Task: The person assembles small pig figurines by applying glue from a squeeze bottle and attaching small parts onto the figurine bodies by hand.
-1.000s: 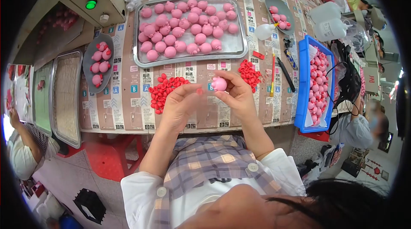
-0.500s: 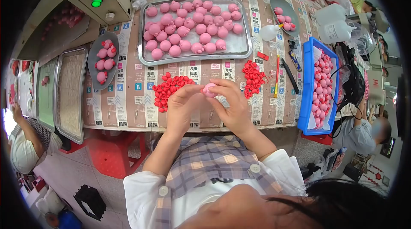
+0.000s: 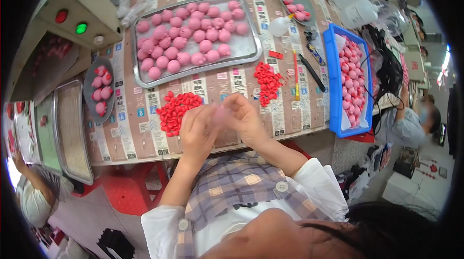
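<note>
My left hand [image 3: 198,131] is closed around a pink ball [image 3: 221,117], blurred by motion, above the table's front part. My right hand [image 3: 242,118] is beside it, thumb and fingers pinched near the ball; what they grip is too blurred to make out. Small red pieces [image 3: 175,114] lie in a pile just behind my left hand. A second pile of red ring-like pieces [image 3: 267,82] is behind and right of my right hand. Many pink balls [image 3: 199,35] rest on a metal tray [image 3: 256,51] farther back.
Grey dishes of pink-and-red pieces stand at left [image 3: 107,106] and back right [image 3: 309,5]. A blue bin [image 3: 333,85] of similar pieces is at right, near a black pen [image 3: 311,73] and white bottle [image 3: 279,27]. Other people sit at both sides.
The view has turned and shifted, so the table looks tilted. The pink ball has moved from my right fingers to my left hand, and my hands remain close together.
</note>
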A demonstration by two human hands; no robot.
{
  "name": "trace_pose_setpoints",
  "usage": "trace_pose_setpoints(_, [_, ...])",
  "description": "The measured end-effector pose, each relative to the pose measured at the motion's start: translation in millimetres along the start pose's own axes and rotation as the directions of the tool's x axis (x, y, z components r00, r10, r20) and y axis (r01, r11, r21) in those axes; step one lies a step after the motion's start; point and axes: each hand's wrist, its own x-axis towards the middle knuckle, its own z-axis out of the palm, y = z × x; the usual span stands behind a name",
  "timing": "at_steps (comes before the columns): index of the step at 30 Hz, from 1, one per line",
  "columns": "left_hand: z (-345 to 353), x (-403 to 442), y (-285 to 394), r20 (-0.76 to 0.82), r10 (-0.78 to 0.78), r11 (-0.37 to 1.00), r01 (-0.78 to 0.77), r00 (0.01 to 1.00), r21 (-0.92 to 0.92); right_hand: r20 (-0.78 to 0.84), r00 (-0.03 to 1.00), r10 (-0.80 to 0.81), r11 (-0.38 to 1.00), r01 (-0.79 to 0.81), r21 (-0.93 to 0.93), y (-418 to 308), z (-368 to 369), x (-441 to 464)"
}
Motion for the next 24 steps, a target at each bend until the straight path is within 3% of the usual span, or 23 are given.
trace_pose_setpoints(1, [0.7,-1.0,-1.4,0.005,-0.005,1.0,0.005,1.0,0.012,-0.003,1.0,-0.029,1.0,0.029,0.004,2.8,-1.2,-0.1])
trace_pose_setpoints(3, [-4.4,0.7,-1.2,0.062,-0.031,0.999,0.028,0.998,0.039,-0.01,0.999,-0.039,0.985,0.036,-0.166,-11.0,-6.7,-1.8])
trace_pose_setpoints(4, [-5.9,0.4,-3.6,0.053,-0.109,0.993,0.111,0.993,-0.035,-0.008,0.999,-0.04,0.968,0.037,-0.248,-18.2,-11.6,-0.6])
trace_pose_setpoints(5, [-7.5,0.5,-6.2,0.05,-0.187,0.975,0.192,0.981,-0.108,-0.065,0.951,-0.302,0.838,0.232,-0.493,-12.6,-28.6,4.4])
trace_pose_setpoints(7, [-9.3,2.3,-9.9,0.038,-0.293,0.929,0.294,0.955,-0.226,-0.014,0.827,-0.562,0.338,0.214,-0.917,-42.1,-53.1,8.7])
trace_pose_setpoints(10, [-10.4,5.6,-10.8,0.012,-0.388,0.856,0.365,0.921,-0.366,0.157,0.803,-0.575,-0.028,0.173,-0.985,-53.9,-87.6,8.1])
trace_pose_setpoints(13, [-8.3,7.9,-11.9,0.025,-0.371,0.864,0.355,0.928,-0.356,0.159,0.83,-0.534,-0.167,0.081,-0.983,-49.6,-88.8,9.4])
trace_pose_setpoints(17, [-4.4,7.0,-9.5,0.053,-0.454,0.765,0.419,0.889,-0.49,0.141,0.827,-0.543,-0.152,0.069,-0.986,-39.9,-84.1,14.0])
trace_pose_setpoints(19, [-6.0,6.8,-8.6,0.115,-0.518,0.643,0.475,0.847,-0.601,0.129,0.837,-0.532,-0.128,0.071,-0.989,-38.4,-82.9,13.4])
trace_pose_setpoints(22, [-6.5,7.2,-8.2,0.19,-0.549,0.518,0.51,0.814,-0.687,0.14,0.842,-0.52,0.0,0.164,-0.986,-40.9,-79.8,9.4])
trace_pose_setpoints(24, [-2.6,8.3,-8.6,0.241,-0.555,0.44,0.527,0.796,-0.727,0.137,0.842,-0.521,0.177,0.263,-0.948,-48.8,-61.2,2.0])
